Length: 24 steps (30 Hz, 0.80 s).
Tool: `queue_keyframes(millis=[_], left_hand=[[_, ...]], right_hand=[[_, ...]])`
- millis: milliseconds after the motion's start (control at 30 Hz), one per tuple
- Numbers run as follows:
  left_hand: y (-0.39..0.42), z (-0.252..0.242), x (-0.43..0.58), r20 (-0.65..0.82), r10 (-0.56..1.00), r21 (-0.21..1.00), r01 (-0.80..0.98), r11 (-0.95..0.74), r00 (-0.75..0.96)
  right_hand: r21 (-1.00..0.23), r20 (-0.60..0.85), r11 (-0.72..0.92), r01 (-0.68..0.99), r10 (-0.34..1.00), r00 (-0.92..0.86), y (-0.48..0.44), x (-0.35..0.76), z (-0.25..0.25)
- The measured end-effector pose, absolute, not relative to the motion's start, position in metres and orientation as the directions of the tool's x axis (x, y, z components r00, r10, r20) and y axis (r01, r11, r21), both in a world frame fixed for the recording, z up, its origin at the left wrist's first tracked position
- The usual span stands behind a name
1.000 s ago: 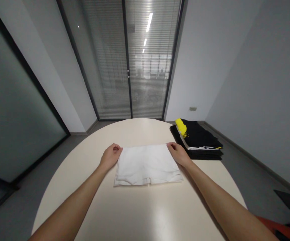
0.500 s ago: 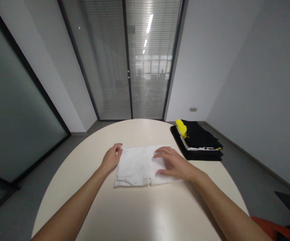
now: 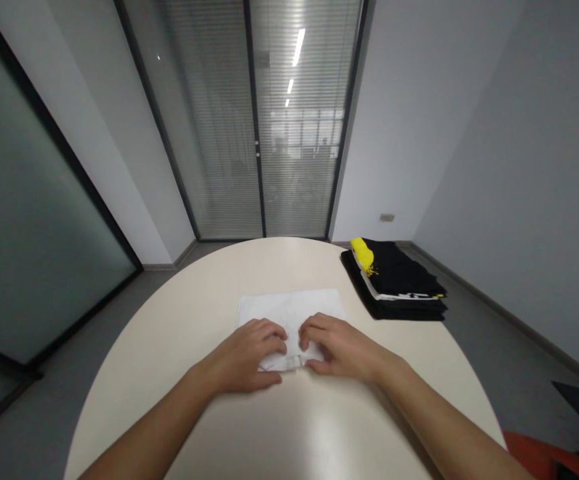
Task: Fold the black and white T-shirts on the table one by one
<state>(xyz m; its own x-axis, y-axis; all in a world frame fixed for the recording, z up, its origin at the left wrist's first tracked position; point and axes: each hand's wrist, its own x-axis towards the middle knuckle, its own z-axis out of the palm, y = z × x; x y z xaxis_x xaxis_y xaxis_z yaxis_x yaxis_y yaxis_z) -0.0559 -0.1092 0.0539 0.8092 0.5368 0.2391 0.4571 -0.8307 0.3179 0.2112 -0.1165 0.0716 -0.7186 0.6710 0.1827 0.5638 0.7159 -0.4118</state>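
Note:
A folded white cloth [image 3: 289,305], perhaps a garment, lies flat in front of me with its near edge toward me. My left hand [image 3: 249,353] rests over its near left part, fingers slightly bent and the thumb apart beyond the near edge. On the near right part is my right hand [image 3: 337,347], its fingers curved down at the fabric and its thumb separate by the near edge. Between the two hands a short stretch of the cloth's near edge shows. Neither hand visibly grips the fabric; the palms are hidden.
The cloth lies on a round cream table [image 3: 179,320]. At its right back edge sits a stack of folded dark clothes [image 3: 399,273], with yellow and white parts. A red-orange chair [image 3: 534,453] stands at the lower right. Glass doors with blinds [image 3: 219,133] lie beyond.
My left hand has moved from the cloth's left edge to the right and nearer, onto its near part. My right hand has shifted slightly nearer, its fingers more bent.

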Motion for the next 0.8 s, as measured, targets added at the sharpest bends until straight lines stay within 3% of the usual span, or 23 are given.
queue_keyframes(millis=[433,567,667,800], left_hand=[[-0.113,0.052,-0.047,0.299,0.558,0.25,0.501,-0.829,0.774],[-0.116,0.054,-0.046,0.265,0.523,0.353,0.424,-0.834,0.81],[-0.11,0.049,-0.05,0.332,0.628,0.433,0.478,-0.764,0.704],[-0.084,0.027,-0.067,0.405,0.765,0.395,0.658,-0.641,0.501]], right_hand=[[-0.334,0.174,0.741,0.583,0.656,-0.734,-0.115,0.208,0.065],[-0.343,0.085,0.723,0.599,0.659,-0.747,-0.118,0.205,0.064],[-0.333,0.061,0.704,0.628,0.681,-0.73,-0.121,0.205,0.066],[-0.281,0.007,0.67,0.688,0.718,-0.696,-0.127,0.206,0.074]])
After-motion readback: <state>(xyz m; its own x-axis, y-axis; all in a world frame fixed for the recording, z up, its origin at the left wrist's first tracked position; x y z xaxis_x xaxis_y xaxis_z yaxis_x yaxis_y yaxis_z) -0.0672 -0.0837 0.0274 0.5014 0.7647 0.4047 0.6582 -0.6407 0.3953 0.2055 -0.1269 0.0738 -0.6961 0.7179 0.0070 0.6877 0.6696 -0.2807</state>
